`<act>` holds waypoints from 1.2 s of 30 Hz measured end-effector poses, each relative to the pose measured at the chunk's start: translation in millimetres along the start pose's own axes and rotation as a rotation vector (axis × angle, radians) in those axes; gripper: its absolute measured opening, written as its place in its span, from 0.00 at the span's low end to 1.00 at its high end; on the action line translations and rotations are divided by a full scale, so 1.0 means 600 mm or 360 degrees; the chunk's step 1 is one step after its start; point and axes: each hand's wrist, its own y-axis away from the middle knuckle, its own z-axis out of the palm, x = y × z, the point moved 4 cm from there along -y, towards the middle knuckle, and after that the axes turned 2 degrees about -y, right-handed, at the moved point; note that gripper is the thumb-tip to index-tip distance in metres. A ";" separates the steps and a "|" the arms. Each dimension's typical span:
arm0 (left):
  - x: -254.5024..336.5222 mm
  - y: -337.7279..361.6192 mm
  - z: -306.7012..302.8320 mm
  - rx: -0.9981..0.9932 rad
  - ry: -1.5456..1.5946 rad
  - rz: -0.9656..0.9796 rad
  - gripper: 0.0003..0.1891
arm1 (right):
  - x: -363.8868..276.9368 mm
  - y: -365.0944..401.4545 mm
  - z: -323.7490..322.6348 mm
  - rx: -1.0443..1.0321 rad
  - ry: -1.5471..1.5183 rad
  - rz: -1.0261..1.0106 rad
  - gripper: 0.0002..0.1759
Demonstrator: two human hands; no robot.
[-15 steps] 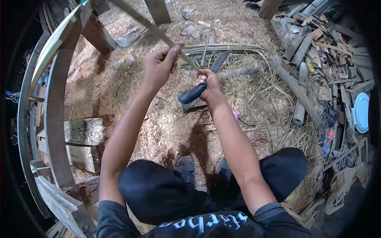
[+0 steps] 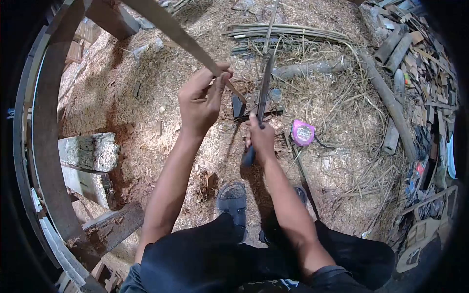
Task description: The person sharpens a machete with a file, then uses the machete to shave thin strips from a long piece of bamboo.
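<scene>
My left hand (image 2: pixel 201 100) is closed around a long, flat strip of wood or bamboo (image 2: pixel 178 36), which slants from the top left down to the right. The strip's lower end comes down beside a small dark block (image 2: pixel 238 106) on the ground. In my right hand (image 2: pixel 262 139) is a machete, its dark blade (image 2: pixel 265 88) pointing away from me and its dark handle (image 2: pixel 249 156) sticking out below the fist. The blade stands just right of the strip's end, with a small gap between them. A pink tape measure (image 2: pixel 303 133) lies to the right of my right hand.
Shavings cover the ground. A bundle of thin strips (image 2: pixel 293 31) lies ahead, with poles (image 2: pixel 386 97) and scrap wood (image 2: pixel 425 73) on the right. Thick wood blocks (image 2: pixel 90 166) and a curved plank frame (image 2: pixel 46 122) stand left. My sandalled foot (image 2: pixel 231 200) is below.
My right hand has come off the strip's lower end and moved down towards me. The machete has turned from slanting right to nearly straight ahead. The view has shifted, showing the tape measure fully.
</scene>
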 end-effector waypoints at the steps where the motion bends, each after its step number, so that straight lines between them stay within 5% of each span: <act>1: 0.000 0.005 0.001 -0.0045 -0.0026 -0.0011 0.10 | 0.019 -0.005 -0.012 0.0014 0.0258 -0.0189 0.22; 3: 0.000 0.004 0.009 -0.0101 -0.0054 0.0023 0.11 | 0.033 0.007 -0.026 0.0249 0.0716 -0.0691 0.24; 6: 0.004 -0.012 0.013 -0.0185 -0.0102 -0.0046 0.12 | 0.052 0.028 -0.030 0.0164 0.0686 -0.0375 0.26; 14: -0.012 -0.020 0.032 -0.0218 -0.0001 0.0062 0.10 | -0.020 0.056 0.036 0.0019 0.0691 -0.0523 0.35; 18: -0.014 -0.024 0.022 -0.0173 0.0097 -0.0159 0.10 | -0.056 0.085 0.064 -0.0100 0.0573 -0.0782 0.38; 23: -0.036 -0.023 0.010 -0.0151 0.0201 -0.0168 0.11 | 0.009 0.016 0.036 -0.0120 0.0584 -0.0463 0.40; 28: -0.037 -0.023 0.010 -0.0130 0.0184 -0.0133 0.11 | -0.047 0.051 0.046 -0.0045 0.0797 -0.0494 0.39; 30: -0.035 -0.023 0.010 -0.0127 0.0190 -0.0162 0.11 | -0.063 0.072 0.061 -0.0028 0.0782 -0.0885 0.35; 32: -0.036 -0.024 0.009 -0.0125 0.0190 -0.0189 0.11 | -0.027 0.047 0.048 -0.0010 0.0757 -0.0878 0.34; 34: -0.038 -0.022 0.006 -0.0076 0.0335 -0.0239 0.11 | 0.035 0.000 0.016 -0.0012 0.0829 -0.0335 0.34; 36: -0.034 -0.022 0.003 -0.0091 0.0245 -0.0172 0.11 | 0.015 0.000 0.014 0.0034 0.0981 -0.0584 0.34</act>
